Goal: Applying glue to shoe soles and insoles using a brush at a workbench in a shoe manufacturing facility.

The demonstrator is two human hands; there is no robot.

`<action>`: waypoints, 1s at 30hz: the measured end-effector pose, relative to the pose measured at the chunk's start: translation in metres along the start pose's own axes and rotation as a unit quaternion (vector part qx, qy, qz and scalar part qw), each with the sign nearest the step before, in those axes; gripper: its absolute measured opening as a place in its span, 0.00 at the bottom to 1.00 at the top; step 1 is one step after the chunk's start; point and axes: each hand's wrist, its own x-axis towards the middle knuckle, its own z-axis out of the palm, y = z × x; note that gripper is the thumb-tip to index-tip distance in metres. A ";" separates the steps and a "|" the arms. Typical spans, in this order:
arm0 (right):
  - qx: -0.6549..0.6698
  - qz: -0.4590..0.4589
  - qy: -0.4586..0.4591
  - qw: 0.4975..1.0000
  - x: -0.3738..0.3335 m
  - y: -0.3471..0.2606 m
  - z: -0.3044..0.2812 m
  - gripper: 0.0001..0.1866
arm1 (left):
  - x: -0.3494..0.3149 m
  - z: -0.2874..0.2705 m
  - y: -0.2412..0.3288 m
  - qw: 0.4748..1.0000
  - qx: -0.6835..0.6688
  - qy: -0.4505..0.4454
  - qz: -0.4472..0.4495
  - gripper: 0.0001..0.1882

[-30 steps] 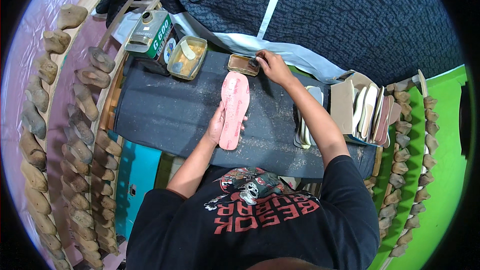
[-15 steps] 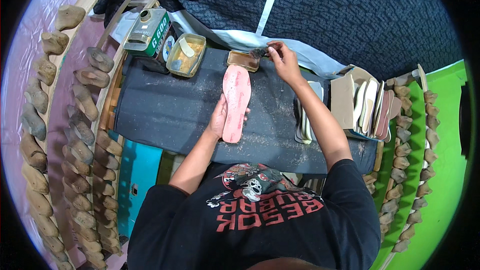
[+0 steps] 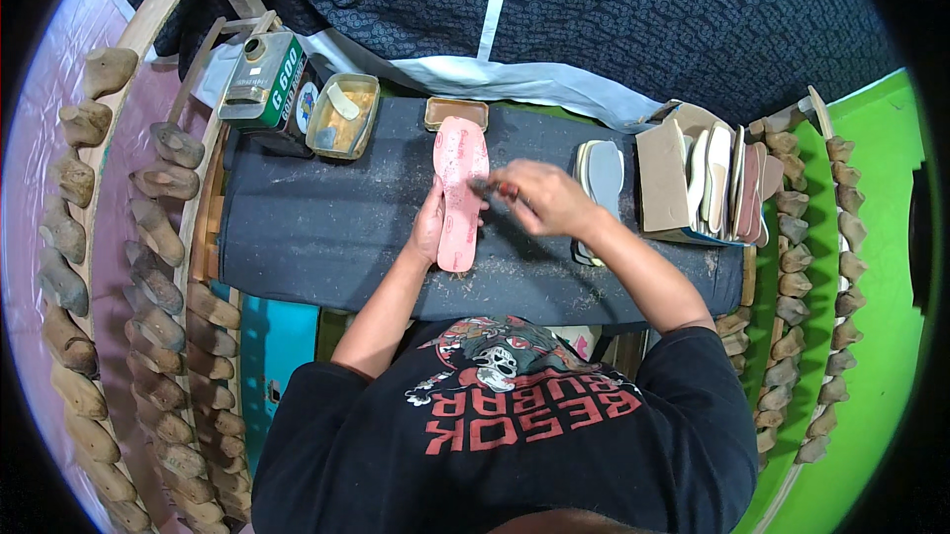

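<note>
Over dark cloth, left grip holds pink insole, right grip a dark piece.

Head-worn as left lens of a side-by-side fisheye pair, looking steeply down and forward over the black T-shirt at the lower edge, upright and unmirrored. Aimed with left hand and right hand near the centre, from a short way above the cloth-topped workbench, wide enough to span it end to end. Curved toward the rim, taking in wooden shoe lasts at both sides and a patterned dark curtain at the top.
</note>
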 end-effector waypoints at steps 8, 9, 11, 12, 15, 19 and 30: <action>-0.061 -0.002 0.091 0.994 0.024 0.026 -0.017 0.11 | -0.008 0.008 -0.004 0.999 0.015 -0.024 -0.034 0.37; -0.089 0.012 0.094 0.992 0.028 0.026 -0.020 0.12 | -0.009 0.008 -0.005 0.998 0.010 -0.041 -0.039 0.37; -0.078 -0.007 0.094 0.992 0.031 0.023 -0.016 0.13 | -0.008 0.007 -0.005 0.998 0.003 -0.055 -0.033 0.37; -0.067 -0.026 0.091 0.993 0.032 0.021 -0.014 0.15 | -0.008 0.006 -0.004 0.999 0.005 -0.050 -0.021 0.37; -0.013 -0.038 0.040 0.998 0.017 -0.002 0.004 0.12 | -0.008 0.007 0.000 1.000 -0.024 -0.017 0.001 0.36; 0.031 -0.011 -0.055 0.998 0.005 -0.023 0.006 0.08 | -0.010 0.001 0.000 0.999 -0.009 0.033 0.007 0.37; -0.085 -0.050 0.048 0.994 0.027 0.012 -0.020 0.16 | -0.008 0.002 -0.015 0.998 -0.020 -0.058 -0.018 0.36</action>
